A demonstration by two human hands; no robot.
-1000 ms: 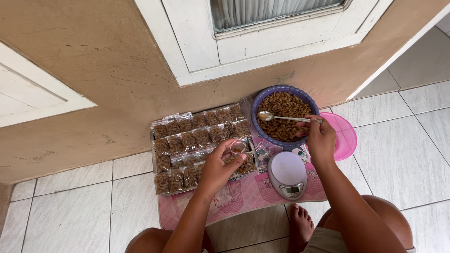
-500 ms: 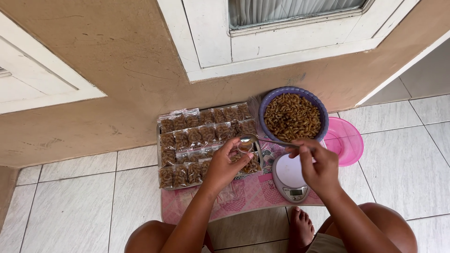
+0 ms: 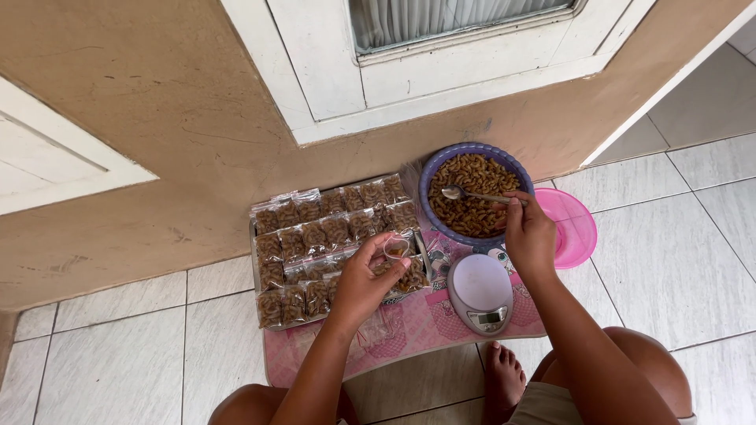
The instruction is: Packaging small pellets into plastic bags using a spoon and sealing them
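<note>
1. Left hand [image 3: 364, 285], centre frame, pinches a small clear bag [image 3: 397, 247] open over the tray of packets [image 3: 260, 267]; keep its mouth wide.
2. Right hand [image 3: 529, 233] grips the spoon [image 3: 472, 194] in the purple bowl [image 3: 429, 169], upper right; scoop modestly, level.

Low table [image 3: 409, 330] sits on the floor against the wall. Tray [image 3: 260, 299] of filled bags [image 3: 315, 236] takes its left side, scale [image 3: 480, 290] sits right of it, bowl [image 3: 472, 193] behind the scale, lid [image 3: 571, 228] just right of the bowl.
</note>
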